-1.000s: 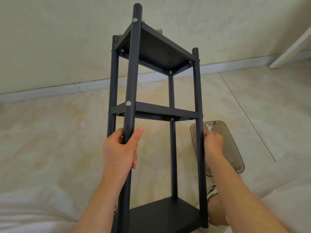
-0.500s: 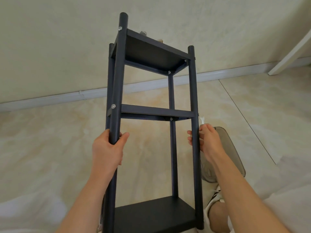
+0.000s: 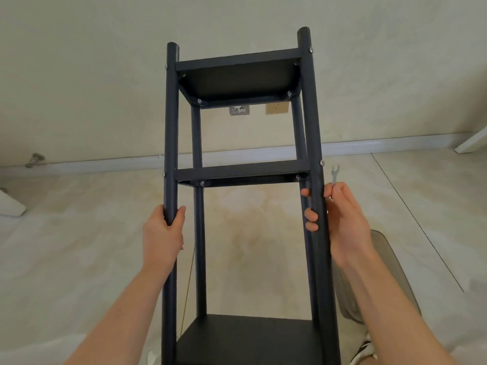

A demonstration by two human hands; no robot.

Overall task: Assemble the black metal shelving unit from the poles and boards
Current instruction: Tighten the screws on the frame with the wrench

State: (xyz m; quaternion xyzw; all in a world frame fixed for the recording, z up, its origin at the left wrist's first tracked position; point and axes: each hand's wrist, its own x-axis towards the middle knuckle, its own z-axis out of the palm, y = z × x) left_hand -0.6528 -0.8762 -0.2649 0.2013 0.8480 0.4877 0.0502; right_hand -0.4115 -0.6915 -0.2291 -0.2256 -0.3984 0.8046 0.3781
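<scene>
head view: the only container is a translucent grey bin (image 3: pixel 387 255) low on the right, mostly behind the right forearm; what it holds cannot be seen.

the floor (image 3: pixel 79 246) is pale beige marbled tile with thin dark joints running away on the right. a white baseboard (image 3: pixel 105 163) runs along a cream wall (image 3: pixel 79 75). at far left a metal door stop (image 3: pixel 34 159) sits by the baseboard. two plates on the wall show through the frame, a metal wall plate (image 3: pixel 239 110) and just to its right a tan wall plate (image 3: pixel 276 108). a striped shoe (image 3: pixel 365 349) shows at bottom right.

the black shelving unit (image 3: pixel 241 172) rises in the middle of the view between the person's arms, its lower end cut off by the bottom edge. four round poles carry three boards: the top board (image 3: pixel 237 77) seen from beneath, the middle board (image 3: pixel 245 170) nearly edge-on, the bottom board (image 3: pixel 247 338) seen from above. silver bolt heads show at the corners.

the left hand (image 3: pixel 163 233) is wrapped round the left front pole (image 3: pixel 171 127) below the middle board. the right hand (image 3: pixel 345 219) curls its fingers round the right front pole (image 3: pixel 313 127) and pinches a small silver wrench (image 3: pixel 334 173), which sticks up beside that pole.
</scene>
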